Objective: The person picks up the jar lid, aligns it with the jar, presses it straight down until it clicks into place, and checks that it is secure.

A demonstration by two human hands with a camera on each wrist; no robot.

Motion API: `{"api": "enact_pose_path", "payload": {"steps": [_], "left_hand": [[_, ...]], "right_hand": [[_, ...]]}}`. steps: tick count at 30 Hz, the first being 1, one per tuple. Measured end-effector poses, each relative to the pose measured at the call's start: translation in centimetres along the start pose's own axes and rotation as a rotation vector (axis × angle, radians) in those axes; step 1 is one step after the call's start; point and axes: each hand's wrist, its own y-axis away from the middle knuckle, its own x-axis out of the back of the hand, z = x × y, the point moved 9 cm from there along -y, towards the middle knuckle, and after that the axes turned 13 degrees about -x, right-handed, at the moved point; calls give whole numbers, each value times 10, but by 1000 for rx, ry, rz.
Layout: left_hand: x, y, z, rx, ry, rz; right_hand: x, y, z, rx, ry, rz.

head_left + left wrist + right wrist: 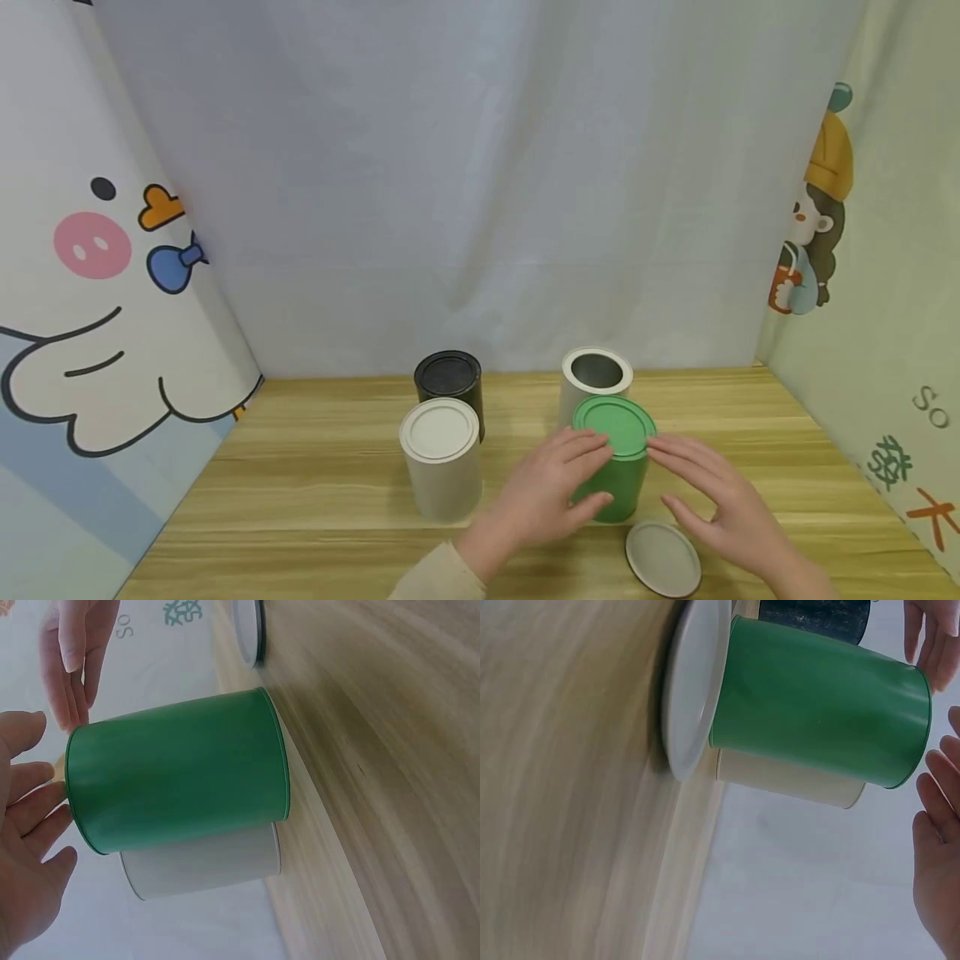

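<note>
A green can with its green lid on top stands upright on the wooden table. My left hand is at the left of its rim, fingers nearly straight and fingertips at the lid's edge. On the other side my right hand holds its fingers straight at the rim's right edge. In the left wrist view both hands flank the top of the green can. Whether the fingertips press on the lid I cannot tell. A loose white lid lies on the table in front of the can, below my right hand.
Behind the green can stands a white can without a lid, its dark inside showing. To the left are a lidded white can and, behind it, a lidded black can. A pale curtain hangs along the table's back edge.
</note>
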Motion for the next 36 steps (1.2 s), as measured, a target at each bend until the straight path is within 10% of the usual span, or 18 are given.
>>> {"api": "enact_pose_path", "payload": {"steps": [22, 36], "left_hand": [[15, 21, 21, -8, 98, 144], [-27, 29, 31, -15, 94, -43]], "right_hand": [[6, 30, 16, -119, -19, -137], [-17, 57, 28, -69, 21, -306]]}}
